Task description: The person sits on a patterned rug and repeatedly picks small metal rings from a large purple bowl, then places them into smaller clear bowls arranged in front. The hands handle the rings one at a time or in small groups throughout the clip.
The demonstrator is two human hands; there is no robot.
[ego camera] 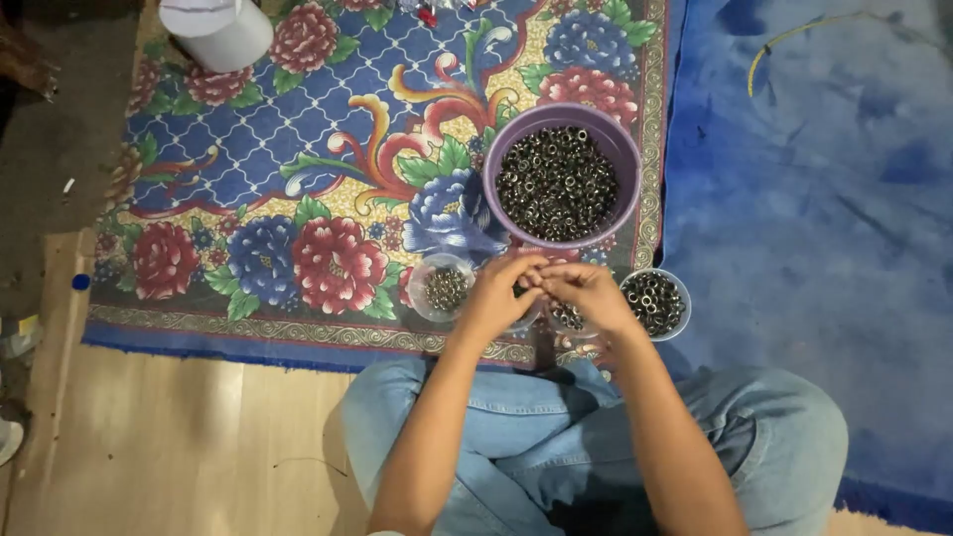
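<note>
A small metal ring, barely visible, seems to be pinched between the left hand (496, 290) and right hand (586, 290). Beyond them the purple bowl (623, 149) is still full; the small dishes (429, 276) beside them are only partly filled.

I see a home floor: a flowered rug (298, 189), a blue blanket (814, 199) and wood flooring (199, 437).

The person sits cross-legged, both forearms reaching forward over the knees. The left hand (499, 290) and right hand (588, 291) meet fingertip to fingertip, fingers curled and pinched together, knuckles up.
</note>
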